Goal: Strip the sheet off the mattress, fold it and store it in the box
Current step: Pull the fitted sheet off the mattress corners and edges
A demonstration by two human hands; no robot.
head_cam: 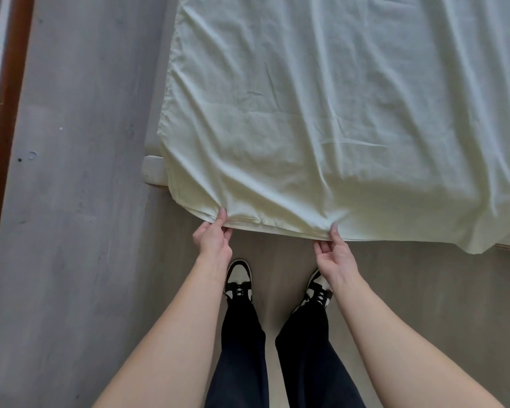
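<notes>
Sheet point(336, 113) lay spread over the mattress, hem running crosswise just ahead of both hands. Left hand point(212, 240) pinched that hem near the corner; right hand point(333, 251) pinched it further along. Bed frame point(155, 170) poked out beyond left hand. No box seen.

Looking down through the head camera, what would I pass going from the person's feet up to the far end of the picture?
Black-and-white shoes → left hand and right hand, level with each other, pinching the hem → pale sheet spread over the bed.
</notes>
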